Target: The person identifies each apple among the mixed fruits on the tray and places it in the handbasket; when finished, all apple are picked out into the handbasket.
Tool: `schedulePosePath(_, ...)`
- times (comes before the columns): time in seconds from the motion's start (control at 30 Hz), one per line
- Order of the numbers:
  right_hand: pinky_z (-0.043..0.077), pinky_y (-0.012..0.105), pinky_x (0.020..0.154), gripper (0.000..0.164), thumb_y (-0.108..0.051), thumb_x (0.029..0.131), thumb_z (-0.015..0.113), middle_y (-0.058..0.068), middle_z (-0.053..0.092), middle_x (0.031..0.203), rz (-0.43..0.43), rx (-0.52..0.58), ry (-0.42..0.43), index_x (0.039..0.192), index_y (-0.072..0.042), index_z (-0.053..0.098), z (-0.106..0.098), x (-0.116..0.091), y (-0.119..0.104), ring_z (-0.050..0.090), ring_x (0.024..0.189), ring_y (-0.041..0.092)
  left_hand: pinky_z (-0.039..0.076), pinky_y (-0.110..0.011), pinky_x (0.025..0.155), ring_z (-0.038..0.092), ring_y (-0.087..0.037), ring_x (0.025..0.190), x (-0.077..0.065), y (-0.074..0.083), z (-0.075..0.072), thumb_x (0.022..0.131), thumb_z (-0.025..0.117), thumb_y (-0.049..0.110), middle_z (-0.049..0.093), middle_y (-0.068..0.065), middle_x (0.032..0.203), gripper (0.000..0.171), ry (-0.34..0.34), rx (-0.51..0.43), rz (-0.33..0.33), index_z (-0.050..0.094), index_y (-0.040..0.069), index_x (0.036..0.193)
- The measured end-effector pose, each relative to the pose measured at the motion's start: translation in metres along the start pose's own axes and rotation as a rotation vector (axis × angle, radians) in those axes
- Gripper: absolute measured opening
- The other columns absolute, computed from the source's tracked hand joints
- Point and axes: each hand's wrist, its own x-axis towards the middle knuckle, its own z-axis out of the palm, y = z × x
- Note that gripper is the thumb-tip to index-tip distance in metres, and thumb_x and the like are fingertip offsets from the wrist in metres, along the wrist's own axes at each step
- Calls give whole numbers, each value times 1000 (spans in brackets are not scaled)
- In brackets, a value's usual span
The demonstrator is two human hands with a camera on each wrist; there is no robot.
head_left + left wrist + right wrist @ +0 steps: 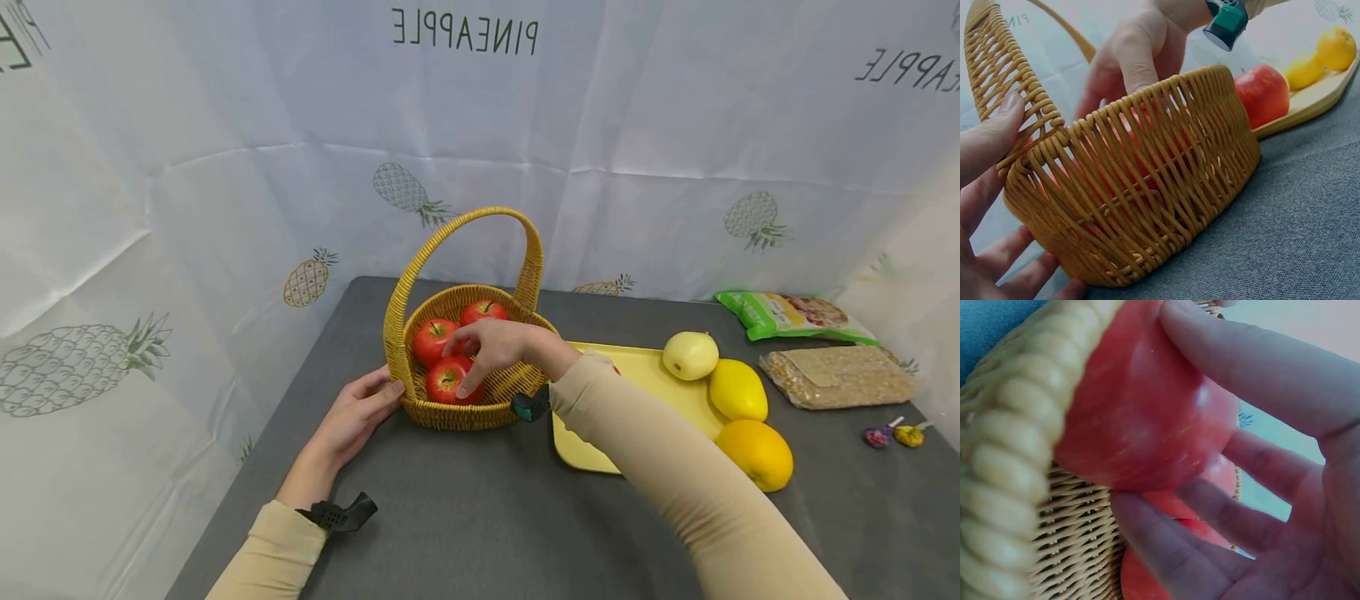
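A wicker basket (465, 417) with a tall arched handle holds three red apples. My right hand (501, 346) reaches inside it; in the right wrist view thumb and fingers curl round the front apple (1154, 406). Behind that one lie another apple (433, 340) and a third apple (483, 312). At the basket's left end my left hand (363, 412) holds the foot of the handle, thumb (1007, 115) on the weave and fingers along the outer side. One more apple (1264, 97) sits on the yellow tray (581, 446), mostly covered by my right forearm in the head view.
Along the tray's right side are a pale round fruit (690, 356), a yellow fruit (738, 390) and an orange (756, 454). Farther right lie a green packet (795, 317), a clear bag of grains (838, 377) and two lollipops (892, 435). A printed curtain hangs behind.
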Motion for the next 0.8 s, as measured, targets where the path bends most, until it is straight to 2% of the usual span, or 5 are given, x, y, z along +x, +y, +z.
schedulePosePath(0.13,49,37,101,63,-38,78,91,-1,57,135,-2,-15,-6,134,-25,64,-1,-2,1,50,126,20,48,-28,103,59,-11,122,1,0,-1,105,60,12,47,-25,148,46,-10,-4,9,49,-14,141)
schedulePosePath(0.3,47,39,103,62,-35,80,90,0,54,140,-4,22,-21,135,-25,63,-3,-5,4,46,132,23,49,-28,103,60,-11,120,1,0,-2,106,59,10,49,-23,147,42,-28,-17,25,51,-12,141)
schedulePosePath(0.6,50,38,99,62,-26,84,87,6,53,135,-14,105,-47,137,-19,56,1,-4,6,47,127,25,49,-29,102,60,-12,119,1,-2,-1,106,58,9,54,-19,142,43,-26,-19,29,50,-13,141)
schedulePosePath(0.8,47,41,103,62,-26,87,83,6,52,139,-10,64,-38,141,-18,54,3,-8,3,46,131,25,50,-29,102,61,-12,118,0,-1,-1,106,58,9,56,-17,139,38,-26,-21,29,55,-8,139)
